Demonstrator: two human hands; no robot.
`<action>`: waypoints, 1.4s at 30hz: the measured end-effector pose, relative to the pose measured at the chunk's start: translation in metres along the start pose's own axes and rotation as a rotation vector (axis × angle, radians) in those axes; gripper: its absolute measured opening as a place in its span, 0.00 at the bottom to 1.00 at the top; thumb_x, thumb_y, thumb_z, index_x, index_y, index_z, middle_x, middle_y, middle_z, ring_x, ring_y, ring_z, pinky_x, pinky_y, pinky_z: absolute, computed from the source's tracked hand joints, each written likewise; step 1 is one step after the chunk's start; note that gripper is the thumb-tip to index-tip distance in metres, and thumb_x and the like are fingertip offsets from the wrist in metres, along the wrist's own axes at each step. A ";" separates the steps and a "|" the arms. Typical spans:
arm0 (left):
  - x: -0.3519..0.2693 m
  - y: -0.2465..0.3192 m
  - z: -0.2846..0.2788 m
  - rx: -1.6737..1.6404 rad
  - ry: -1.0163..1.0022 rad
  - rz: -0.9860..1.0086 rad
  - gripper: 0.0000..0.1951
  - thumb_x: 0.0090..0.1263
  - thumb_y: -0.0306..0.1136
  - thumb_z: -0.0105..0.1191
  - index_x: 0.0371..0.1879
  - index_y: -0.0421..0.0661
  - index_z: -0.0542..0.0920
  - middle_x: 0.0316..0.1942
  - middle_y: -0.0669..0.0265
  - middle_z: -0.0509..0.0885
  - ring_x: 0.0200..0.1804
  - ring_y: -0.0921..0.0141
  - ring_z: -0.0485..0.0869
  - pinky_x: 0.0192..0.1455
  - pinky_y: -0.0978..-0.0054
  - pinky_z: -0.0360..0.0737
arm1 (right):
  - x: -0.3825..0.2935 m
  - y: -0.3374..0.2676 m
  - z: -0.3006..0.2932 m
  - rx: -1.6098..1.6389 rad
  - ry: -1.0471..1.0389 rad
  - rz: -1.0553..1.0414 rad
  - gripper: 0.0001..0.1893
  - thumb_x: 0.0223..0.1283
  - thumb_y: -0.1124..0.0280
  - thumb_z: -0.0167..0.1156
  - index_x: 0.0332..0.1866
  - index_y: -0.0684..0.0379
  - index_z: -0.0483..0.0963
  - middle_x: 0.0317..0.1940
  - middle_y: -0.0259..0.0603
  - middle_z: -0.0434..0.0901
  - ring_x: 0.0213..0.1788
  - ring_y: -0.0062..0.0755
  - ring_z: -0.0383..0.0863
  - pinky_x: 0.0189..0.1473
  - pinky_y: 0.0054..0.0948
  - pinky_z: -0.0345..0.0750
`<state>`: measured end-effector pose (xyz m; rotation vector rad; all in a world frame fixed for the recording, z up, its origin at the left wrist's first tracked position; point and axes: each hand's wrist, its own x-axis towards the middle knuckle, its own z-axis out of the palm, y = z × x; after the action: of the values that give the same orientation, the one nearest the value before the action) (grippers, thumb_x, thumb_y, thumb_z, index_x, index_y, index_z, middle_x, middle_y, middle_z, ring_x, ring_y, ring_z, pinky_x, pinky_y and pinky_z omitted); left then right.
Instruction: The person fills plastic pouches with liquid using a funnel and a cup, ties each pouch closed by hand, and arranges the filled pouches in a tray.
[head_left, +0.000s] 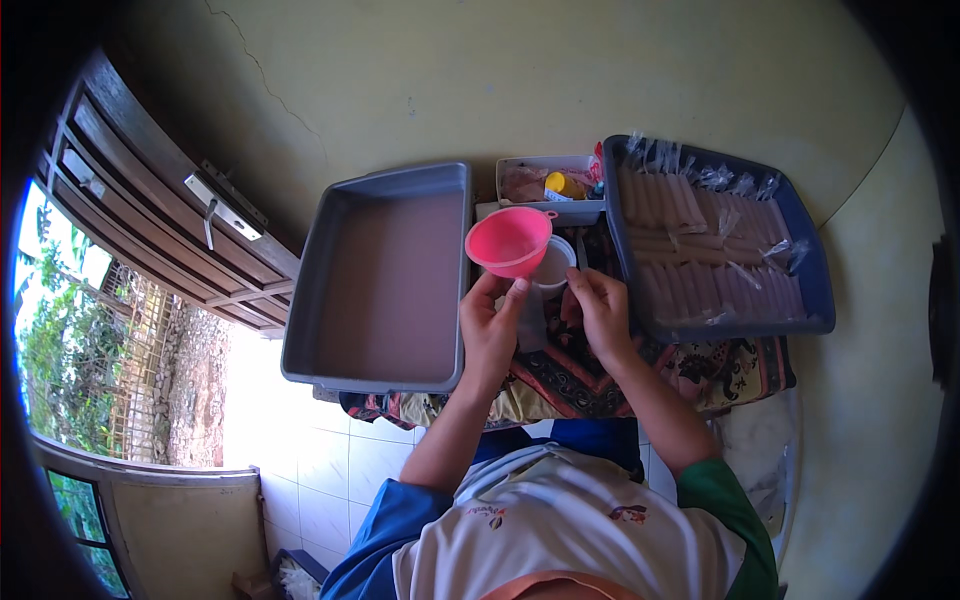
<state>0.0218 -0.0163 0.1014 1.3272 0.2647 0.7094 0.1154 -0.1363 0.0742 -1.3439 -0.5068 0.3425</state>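
Observation:
My left hand (491, 322) grips a pink plastic funnel (510, 240) low down, near its stem, with the wide mouth facing up. A clear plastic sleeve (532, 326) hangs below the stem. Just right of the funnel is a white plastic cup (556, 261) with pale liquid in it, partly covered by the funnel. My right hand (600, 311) has thumb and forefinger closed at the cup's right edge; its other fingers are curled and partly hidden. To the left, a grey tub (466, 300) holds a wide pool of brownish-pink liquid (394, 292).
At right, a dark blue tub (817, 300) holds rows of filled, tied plastic tubes (690, 289). A white box (517, 201) with a yellow-capped container (561, 186) stands behind the cup. Patterned cloth (585, 382) covers the table. A wooden door (172, 187) stands open at left.

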 end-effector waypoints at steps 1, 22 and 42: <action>-0.001 0.000 0.000 0.003 -0.001 0.002 0.12 0.72 0.28 0.54 0.50 0.36 0.78 0.42 0.64 0.85 0.44 0.78 0.80 0.51 0.79 0.74 | 0.003 0.016 0.000 0.000 0.003 0.002 0.20 0.68 0.57 0.57 0.22 0.60 0.72 0.15 0.31 0.74 0.17 0.16 0.73 0.19 0.17 0.68; -0.011 0.006 -0.017 0.014 0.045 0.024 0.12 0.70 0.27 0.56 0.50 0.38 0.79 0.39 0.69 0.82 0.41 0.80 0.75 0.46 0.82 0.71 | 0.037 0.050 -0.001 0.126 0.014 0.226 0.11 0.64 0.69 0.55 0.30 0.67 0.71 0.22 0.44 0.78 0.25 0.35 0.84 0.31 0.30 0.85; -0.011 0.008 0.001 0.009 -0.073 0.013 0.12 0.69 0.29 0.57 0.48 0.38 0.79 0.37 0.72 0.81 0.40 0.80 0.73 0.48 0.81 0.70 | 0.065 -0.099 -0.011 0.056 0.032 -0.103 0.12 0.65 0.70 0.55 0.24 0.61 0.70 0.17 0.37 0.74 0.21 0.25 0.78 0.20 0.22 0.70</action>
<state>0.0114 -0.0226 0.1071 1.3618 0.2012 0.6693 0.1709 -0.1317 0.1797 -1.2620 -0.5337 0.2490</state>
